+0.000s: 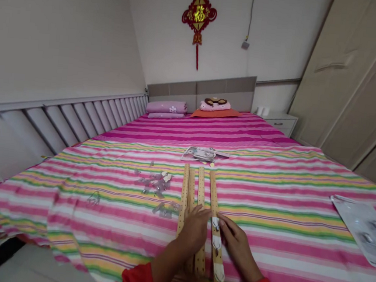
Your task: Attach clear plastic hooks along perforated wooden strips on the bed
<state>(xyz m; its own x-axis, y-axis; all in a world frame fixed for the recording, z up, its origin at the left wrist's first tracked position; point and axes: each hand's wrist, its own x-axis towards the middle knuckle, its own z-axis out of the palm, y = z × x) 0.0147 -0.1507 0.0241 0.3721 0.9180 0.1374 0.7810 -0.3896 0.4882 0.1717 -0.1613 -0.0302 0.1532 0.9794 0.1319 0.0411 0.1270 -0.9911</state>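
Observation:
Several long wooden strips [201,186] with rows of small holes lie side by side on the striped bedspread. The rightmost wooden strip [213,191] carries several white cards with small metal pieces, set one below another along its near half. At the topmost white card [215,223], my right hand [236,242] pinches the right edge with thumb and forefinger. My left hand [196,231] reaches across the other strips, its closed fingertips on the left edge of the rightmost strip. Its palm hides part of the middle strips.
Small clear plastic packets [158,182] lie scattered left of the strips. Beyond the strips is a pile of plastic bags [202,153]. A clear bag [364,231] lies far right. Folded bedding [167,107] sits by the headboard [179,90]; a white railing [74,122] lines the left.

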